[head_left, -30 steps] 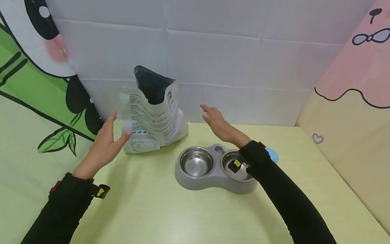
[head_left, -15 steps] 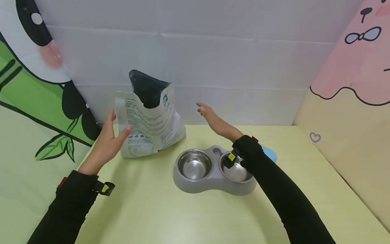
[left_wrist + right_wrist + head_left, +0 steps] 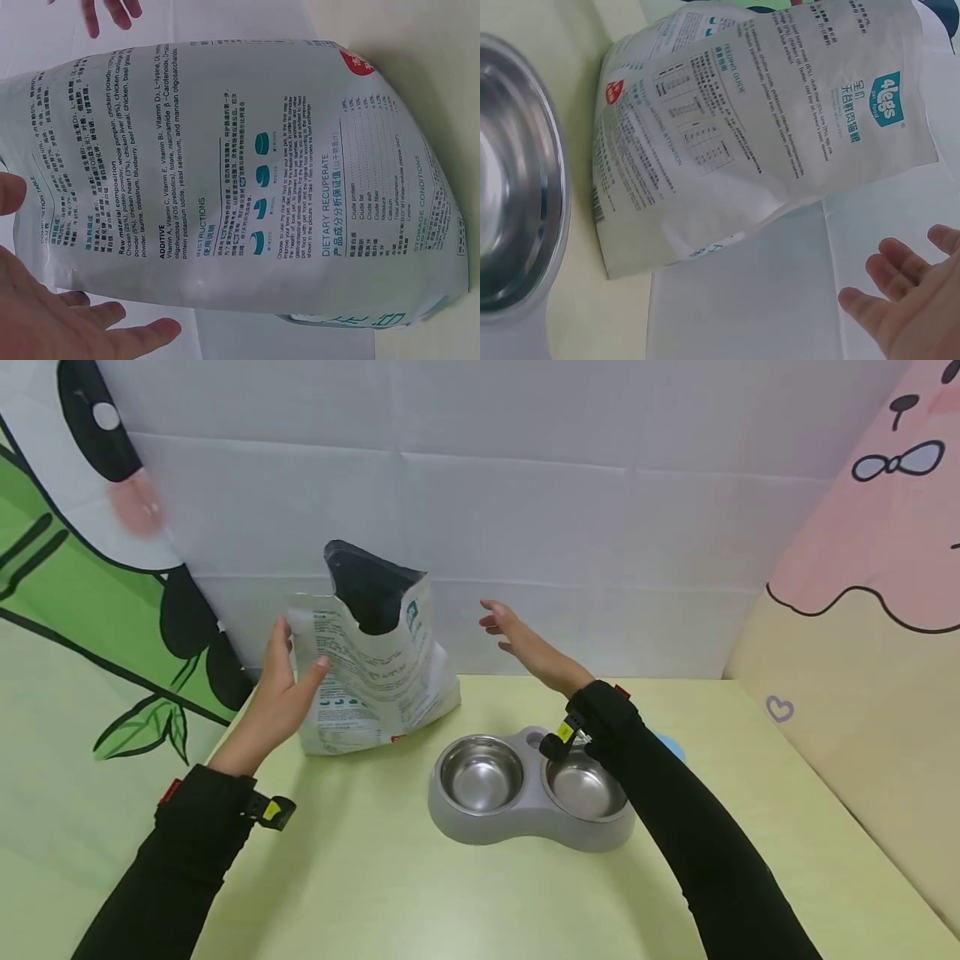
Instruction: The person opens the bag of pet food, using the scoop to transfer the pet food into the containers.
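Observation:
A white pet food bag stands upright at the back left of the table, its torn top gaping and dark inside. My left hand is at the bag's left side, fingers extended along the edge and thumb over the front; whether it touches the bag I cannot tell. In the left wrist view, printed text covers the bag beside that hand. To the right of the bag, my right hand hovers in the air with loosely bent fingers, holding nothing. The right wrist view shows this hand apart from the bag.
A grey double pet bowl with two steel dishes sits mid-table, partly under my right forearm. Behind that forearm a light blue object peeks out, mostly hidden. A white wall sheet rises behind the table; printed sheets flank both sides.
My left hand has shifted slightly up and inward along the bag's left edge. My right hand has moved a little left towards the bag, its fingers bending somewhat. Bag and bowl stay put.

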`<action>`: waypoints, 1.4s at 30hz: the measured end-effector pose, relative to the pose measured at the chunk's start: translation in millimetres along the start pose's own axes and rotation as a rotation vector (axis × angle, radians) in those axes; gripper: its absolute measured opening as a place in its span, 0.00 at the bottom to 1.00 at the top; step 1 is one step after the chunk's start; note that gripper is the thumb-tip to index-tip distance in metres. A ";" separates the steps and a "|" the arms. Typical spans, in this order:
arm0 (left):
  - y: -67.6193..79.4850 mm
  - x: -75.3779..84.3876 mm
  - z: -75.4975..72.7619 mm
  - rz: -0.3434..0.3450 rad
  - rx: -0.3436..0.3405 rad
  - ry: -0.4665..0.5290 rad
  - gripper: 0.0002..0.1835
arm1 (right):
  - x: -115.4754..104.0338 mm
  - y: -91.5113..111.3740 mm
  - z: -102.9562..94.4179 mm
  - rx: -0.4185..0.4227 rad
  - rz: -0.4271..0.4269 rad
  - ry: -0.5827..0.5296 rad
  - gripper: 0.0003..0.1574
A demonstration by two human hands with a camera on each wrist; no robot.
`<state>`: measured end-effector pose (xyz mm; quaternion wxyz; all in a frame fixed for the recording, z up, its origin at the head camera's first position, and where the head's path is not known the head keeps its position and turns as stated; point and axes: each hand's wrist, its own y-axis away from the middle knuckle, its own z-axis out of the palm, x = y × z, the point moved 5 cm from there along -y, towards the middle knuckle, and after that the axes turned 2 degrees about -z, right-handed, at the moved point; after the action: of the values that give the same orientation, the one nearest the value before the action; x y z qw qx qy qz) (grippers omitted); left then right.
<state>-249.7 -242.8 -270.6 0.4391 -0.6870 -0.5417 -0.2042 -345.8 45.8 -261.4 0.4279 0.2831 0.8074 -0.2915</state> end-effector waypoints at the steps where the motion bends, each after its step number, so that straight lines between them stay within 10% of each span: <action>1: -0.7 0.5 -0.3 0.000 -0.006 0.007 0.38 | -1.2 -1.3 0.2 0.001 -0.007 -0.017 0.33; 28: -3.0 -5.3 -7.1 -0.048 0.051 0.169 0.32 | -29.4 -63.3 25.2 -0.019 -0.057 -0.055 0.31; 42: -4.3 -5.4 -3.9 -0.015 0.158 0.039 0.24 | -27.9 -70.4 23.4 0.050 0.002 0.016 0.28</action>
<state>-254.7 -248.9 -271.0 0.5008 -0.6421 -0.5526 -0.1776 -370.1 -23.9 -232.3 0.4146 0.2966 0.8029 -0.3090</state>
